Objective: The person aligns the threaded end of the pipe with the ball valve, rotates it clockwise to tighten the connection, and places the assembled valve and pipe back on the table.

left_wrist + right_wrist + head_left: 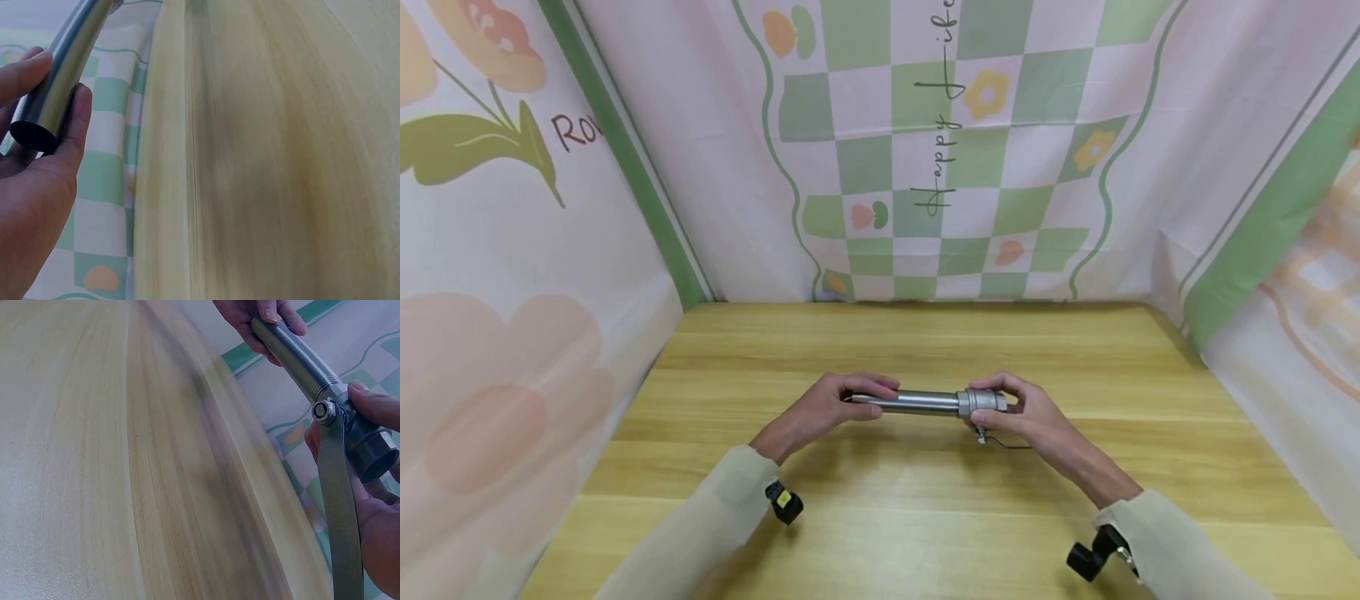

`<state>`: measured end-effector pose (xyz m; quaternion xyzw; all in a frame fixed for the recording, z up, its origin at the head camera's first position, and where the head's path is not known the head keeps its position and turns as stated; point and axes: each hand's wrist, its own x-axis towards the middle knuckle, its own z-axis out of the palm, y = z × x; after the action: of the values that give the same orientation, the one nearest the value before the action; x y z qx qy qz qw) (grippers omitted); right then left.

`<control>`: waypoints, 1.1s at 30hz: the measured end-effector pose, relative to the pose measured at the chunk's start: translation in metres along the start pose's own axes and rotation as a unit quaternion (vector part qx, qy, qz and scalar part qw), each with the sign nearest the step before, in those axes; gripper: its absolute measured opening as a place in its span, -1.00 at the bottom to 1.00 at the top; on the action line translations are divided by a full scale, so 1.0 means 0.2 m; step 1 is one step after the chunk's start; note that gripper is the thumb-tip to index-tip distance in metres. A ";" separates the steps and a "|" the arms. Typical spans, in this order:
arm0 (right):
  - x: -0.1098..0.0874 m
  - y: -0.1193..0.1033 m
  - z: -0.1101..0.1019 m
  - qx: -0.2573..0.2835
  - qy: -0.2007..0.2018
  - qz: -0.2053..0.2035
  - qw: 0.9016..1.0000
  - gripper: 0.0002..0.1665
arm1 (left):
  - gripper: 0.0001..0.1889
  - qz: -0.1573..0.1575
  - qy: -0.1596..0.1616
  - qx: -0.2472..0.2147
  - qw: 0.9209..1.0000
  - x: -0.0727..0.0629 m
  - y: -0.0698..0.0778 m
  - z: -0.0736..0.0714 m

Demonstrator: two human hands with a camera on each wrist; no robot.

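Observation:
A shiny steel pipe (925,402) is held level above the wooden table, joined at its right end to a metal ball valve (981,402). My left hand (848,397) grips the pipe near its free end, thumb on one side and fingers on the other. In the left wrist view the pipe's open end (34,134) faces the camera. My right hand (1021,408) holds the valve body between thumb and fingers. From the valve hangs a flat metal lever handle (340,506), fixed by a nut (323,411). Threads (325,389) show where pipe and valve meet.
The wooden table (880,517) spreads below both hands. Behind it hangs a checked green and white curtain (917,167), with patterned cloth (512,350) along the left side and more cloth on the right. Small black cameras sit on both wrists.

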<state>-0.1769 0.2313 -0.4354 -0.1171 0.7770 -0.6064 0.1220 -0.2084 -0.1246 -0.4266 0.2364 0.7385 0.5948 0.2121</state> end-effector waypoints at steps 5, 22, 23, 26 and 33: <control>0.00 0.00 0.00 0.000 0.001 0.005 1.000 -0.43 | -0.73 0.005 0.004 0.007 1.000 0.00 0.00 0.01; 0.00 -0.02 0.00 0.002 0.002 0.005 1.000 -0.44 | -0.53 -0.011 -0.001 0.015 1.000 0.00 0.03 0.01; 0.00 -0.02 0.00 0.002 0.002 0.004 1.000 -0.44 | -0.52 -0.011 -0.005 0.012 1.000 0.00 0.03 0.01; 0.00 -0.02 0.00 0.004 -0.002 0.000 1.000 -0.44 | -0.51 -0.016 -0.014 -0.006 1.000 0.00 0.02 0.00; -0.01 -0.02 0.00 0.004 -0.002 -0.003 1.000 -0.44 | -0.60 -0.019 -0.028 -0.054 0.998 0.01 0.01 -0.01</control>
<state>-0.1755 0.2311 -0.4315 -0.1196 0.7738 -0.6099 0.1221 -0.2098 -0.1245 -0.4242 0.2267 0.7032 0.6231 0.2565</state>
